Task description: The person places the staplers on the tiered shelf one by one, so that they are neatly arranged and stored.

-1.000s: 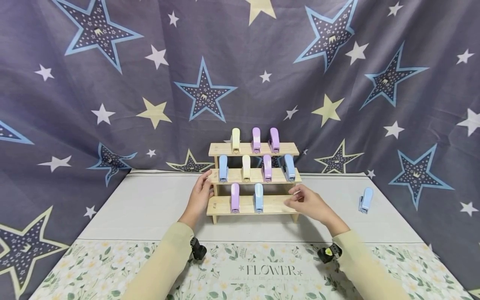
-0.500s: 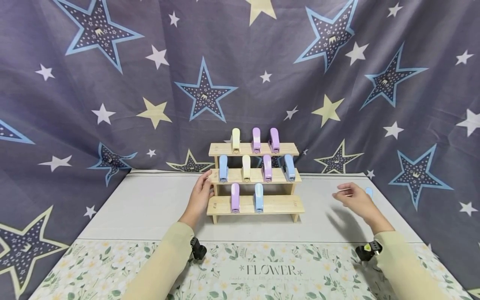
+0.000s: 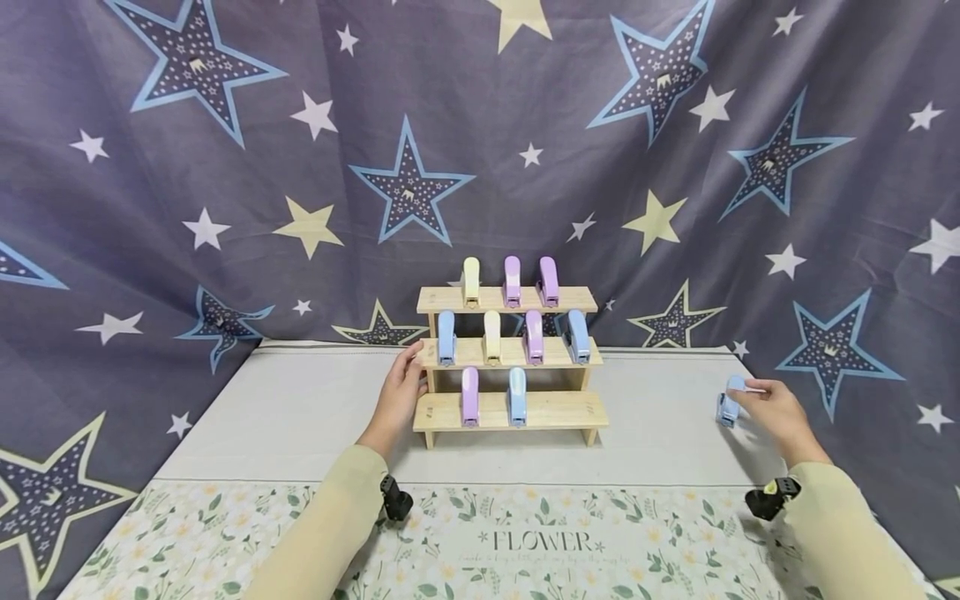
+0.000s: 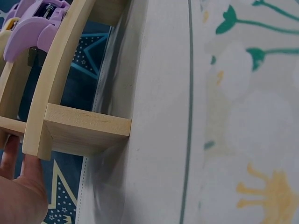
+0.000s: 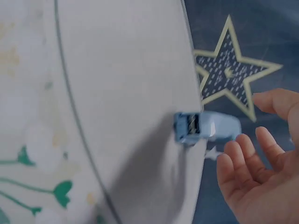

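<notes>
A three-tier wooden display stand [image 3: 558, 410] stands mid-table with several staplers on it. My left hand [image 3: 399, 392] holds the stand's left end, fingertips at the middle plank's edge and thumb lower down. In the left wrist view, the fingers touch the plank ends, beside a purple stapler [image 4: 35, 32]. At the far right of the table stands a blue stapler [image 3: 731, 404]. My right hand [image 3: 776, 412] is at its right side, thumb and fingers spread in the right wrist view. The fingertips overlap the end of the blue stapler [image 5: 217, 127] there; contact cannot be told.
Yellow [image 3: 471, 282] and purple staplers stand on the top tier; blue, yellow and purple ones fill the middle. The bottom tier carries a purple stapler [image 3: 469, 396] and a blue stapler. Behind hangs a star-patterned curtain [image 3: 480, 150]. A floral cloth [image 3: 540, 508] covers the table front.
My right hand has moved from the stand's right end across to the blue stapler at the far right. My left hand has stayed on the stand, and the staplers have not moved.
</notes>
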`<action>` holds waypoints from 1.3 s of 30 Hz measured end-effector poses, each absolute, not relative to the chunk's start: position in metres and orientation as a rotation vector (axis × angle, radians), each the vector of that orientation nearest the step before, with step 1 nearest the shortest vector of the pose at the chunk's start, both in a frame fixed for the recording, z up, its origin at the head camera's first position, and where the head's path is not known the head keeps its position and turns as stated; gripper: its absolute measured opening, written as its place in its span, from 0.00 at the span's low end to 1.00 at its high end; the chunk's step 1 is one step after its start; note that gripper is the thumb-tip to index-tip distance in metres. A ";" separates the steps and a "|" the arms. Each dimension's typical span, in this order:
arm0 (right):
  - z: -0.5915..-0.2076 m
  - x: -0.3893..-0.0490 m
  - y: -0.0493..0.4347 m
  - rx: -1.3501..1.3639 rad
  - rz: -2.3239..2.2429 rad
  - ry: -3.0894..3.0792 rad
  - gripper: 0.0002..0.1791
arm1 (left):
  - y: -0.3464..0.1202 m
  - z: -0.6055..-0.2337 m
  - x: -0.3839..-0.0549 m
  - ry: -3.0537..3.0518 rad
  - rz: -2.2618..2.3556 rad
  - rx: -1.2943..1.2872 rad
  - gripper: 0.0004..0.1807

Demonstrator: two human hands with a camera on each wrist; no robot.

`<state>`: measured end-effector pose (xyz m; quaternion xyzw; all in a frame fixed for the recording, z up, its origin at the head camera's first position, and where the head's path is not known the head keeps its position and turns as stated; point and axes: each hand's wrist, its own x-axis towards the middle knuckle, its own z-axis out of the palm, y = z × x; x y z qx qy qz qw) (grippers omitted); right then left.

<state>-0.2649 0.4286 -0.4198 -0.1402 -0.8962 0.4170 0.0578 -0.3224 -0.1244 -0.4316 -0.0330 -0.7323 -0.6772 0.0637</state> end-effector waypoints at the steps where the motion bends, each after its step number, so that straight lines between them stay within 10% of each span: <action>1: -0.422 -0.265 0.432 -0.444 1.276 -2.722 0.43 | -0.124 -0.432 -0.322 -2.209 -2.047 -0.100 0.24; 39: -0.451 -0.273 0.432 -0.635 1.610 -2.551 0.43 | -0.125 -0.432 -0.323 -2.205 -2.063 -0.105 0.24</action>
